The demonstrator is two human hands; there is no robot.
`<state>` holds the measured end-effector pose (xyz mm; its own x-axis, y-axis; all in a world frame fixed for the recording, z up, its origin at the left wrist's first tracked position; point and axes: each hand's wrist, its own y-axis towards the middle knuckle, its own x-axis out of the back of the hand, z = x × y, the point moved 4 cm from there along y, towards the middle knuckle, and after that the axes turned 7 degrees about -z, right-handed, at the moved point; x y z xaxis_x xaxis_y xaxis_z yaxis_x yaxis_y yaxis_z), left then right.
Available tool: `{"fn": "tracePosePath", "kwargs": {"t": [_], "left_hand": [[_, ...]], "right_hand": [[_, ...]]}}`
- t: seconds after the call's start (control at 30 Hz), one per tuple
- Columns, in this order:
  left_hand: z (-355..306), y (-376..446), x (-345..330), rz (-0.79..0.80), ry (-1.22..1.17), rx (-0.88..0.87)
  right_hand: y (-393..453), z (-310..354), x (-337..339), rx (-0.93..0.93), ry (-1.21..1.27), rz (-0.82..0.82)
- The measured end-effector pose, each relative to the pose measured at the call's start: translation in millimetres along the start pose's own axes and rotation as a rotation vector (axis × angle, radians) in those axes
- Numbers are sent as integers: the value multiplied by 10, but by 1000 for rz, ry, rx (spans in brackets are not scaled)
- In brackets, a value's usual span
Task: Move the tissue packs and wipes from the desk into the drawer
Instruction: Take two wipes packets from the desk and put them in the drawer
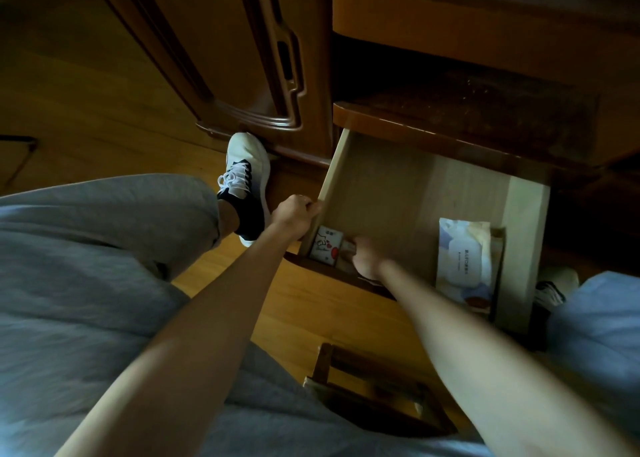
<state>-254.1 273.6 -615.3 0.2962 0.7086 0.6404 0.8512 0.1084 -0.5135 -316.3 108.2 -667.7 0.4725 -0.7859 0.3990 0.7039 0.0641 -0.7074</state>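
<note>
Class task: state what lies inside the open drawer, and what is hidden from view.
Inside the drawer: a wipes pack at the right, a small tissue pack at the front left, and the right hand beside it. Whatever the hand covers is hidden.

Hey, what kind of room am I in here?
Probably a bedroom or study at home: a wooden cabinet door, an open drawer holding a wipes pack, and a wood floor.
</note>
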Motion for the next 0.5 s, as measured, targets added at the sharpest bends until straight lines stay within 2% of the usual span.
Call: {"fn": "tracePosePath", "kwargs": {"t": [0.07, 0.17, 0.3, 0.4, 0.5], "left_hand": [[4, -2, -2, 2, 15, -1], [28, 17, -15, -11, 24, -10], [59, 39, -37, -30, 39, -8], [74, 45, -45, -19, 45, -12], [82, 44, -34, 1, 37, -2]], "right_hand": [[38, 61, 79, -4, -114, 26], [115, 191, 180, 29, -215, -51], [208, 301, -45, 83, -434, 69], [259, 333, -95, 133, -613, 0], [288, 323, -83, 126, -649, -4]]}}
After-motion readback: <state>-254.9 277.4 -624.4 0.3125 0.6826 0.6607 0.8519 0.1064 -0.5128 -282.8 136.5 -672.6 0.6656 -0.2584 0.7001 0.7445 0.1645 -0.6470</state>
